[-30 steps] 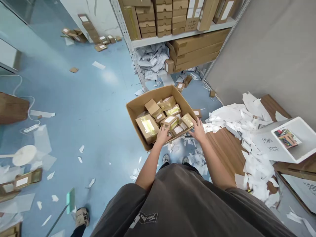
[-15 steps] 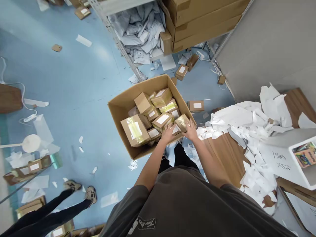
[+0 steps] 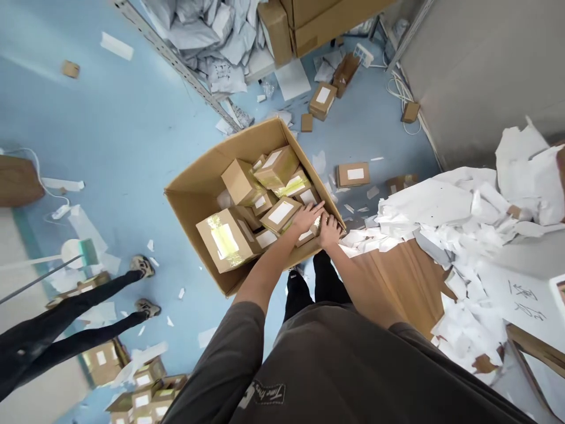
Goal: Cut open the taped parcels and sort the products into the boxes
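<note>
A large open cardboard carton (image 3: pixel 194 176) stands tilted in view before me, holding several small cardboard boxes with white labels. In its near right corner, my left hand (image 3: pixel 306 219) lies over a small cardboard box (image 3: pixel 316 226), fingers stretched across its far side. My right hand (image 3: pixel 329 231) grips the same box from the right, fingers bent over it. Most of that box is hidden beneath the hands. Left of it lies a labelled box (image 3: pixel 280 213), and farther left a larger box with yellowish tape (image 3: pixel 227 241).
A metal shelf (image 3: pixel 176 59) with grey mailing bags rises behind the carton. Torn white paper (image 3: pixel 432 200) covers a brown wooden surface (image 3: pixel 392 277) at right. Loose boxes (image 3: pixel 353 174) and scraps lie on the blue floor. Another person's legs (image 3: pixel 88 335) stand at left.
Both hands have come closer together, and the small box between them sits lower in the carton's corner. The view has shifted; the other person's feet and a broom-like tool have moved.
</note>
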`<move>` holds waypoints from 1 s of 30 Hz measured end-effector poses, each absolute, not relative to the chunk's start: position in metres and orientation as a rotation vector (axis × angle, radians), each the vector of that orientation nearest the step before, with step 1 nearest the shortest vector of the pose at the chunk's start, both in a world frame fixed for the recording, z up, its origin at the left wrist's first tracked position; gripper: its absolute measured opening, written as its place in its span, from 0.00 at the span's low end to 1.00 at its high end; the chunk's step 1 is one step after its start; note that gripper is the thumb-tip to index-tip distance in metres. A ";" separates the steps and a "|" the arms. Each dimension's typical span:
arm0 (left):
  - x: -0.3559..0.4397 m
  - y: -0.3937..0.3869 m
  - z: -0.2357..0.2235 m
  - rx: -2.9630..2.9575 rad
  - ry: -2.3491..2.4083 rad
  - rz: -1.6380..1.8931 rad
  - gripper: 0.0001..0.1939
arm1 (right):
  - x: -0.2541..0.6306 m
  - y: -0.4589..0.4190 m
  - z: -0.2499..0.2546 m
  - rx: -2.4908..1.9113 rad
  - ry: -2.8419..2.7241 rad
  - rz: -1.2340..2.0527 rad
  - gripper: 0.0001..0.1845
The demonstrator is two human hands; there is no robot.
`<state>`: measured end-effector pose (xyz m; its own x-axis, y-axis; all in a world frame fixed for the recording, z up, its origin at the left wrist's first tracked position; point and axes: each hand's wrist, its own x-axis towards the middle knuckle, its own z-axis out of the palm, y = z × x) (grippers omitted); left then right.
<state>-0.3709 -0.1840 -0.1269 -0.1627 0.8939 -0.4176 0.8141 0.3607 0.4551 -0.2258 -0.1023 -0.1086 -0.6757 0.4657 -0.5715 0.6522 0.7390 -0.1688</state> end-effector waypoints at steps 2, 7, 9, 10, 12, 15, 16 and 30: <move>-0.372 -0.186 -0.119 1.517 2.000 0.157 0.50 | -0.223 -0.102 -0.103 0.825 2.503 -0.523 0.56; -0.374 -0.209 -0.075 1.522 2.083 0.204 0.51 | -0.219 -0.105 -0.068 0.684 2.704 -0.583 0.57; -0.372 -0.228 -0.048 1.506 2.153 0.207 0.53 | -0.219 -0.111 -0.044 0.588 2.788 -0.592 0.57; -0.370 -0.238 -0.034 1.487 2.197 0.202 0.54 | -0.219 -0.114 -0.030 0.534 2.827 -0.604 0.57; -0.364 -0.261 -0.005 1.469 2.269 0.236 0.54 | -0.218 -0.123 -0.001 0.426 2.891 -0.644 0.57; -0.352 -0.293 0.037 1.399 2.388 0.337 0.54 | -0.217 -0.139 0.044 0.297 2.954 -0.684 0.55; -0.348 -0.302 0.050 1.363 2.430 0.379 0.54 | -0.217 -0.145 0.058 0.272 2.971 -0.685 0.54; -0.243 -0.332 0.091 1.553 2.300 0.650 0.52 | -0.084 -0.213 0.118 0.691 3.095 -0.610 0.53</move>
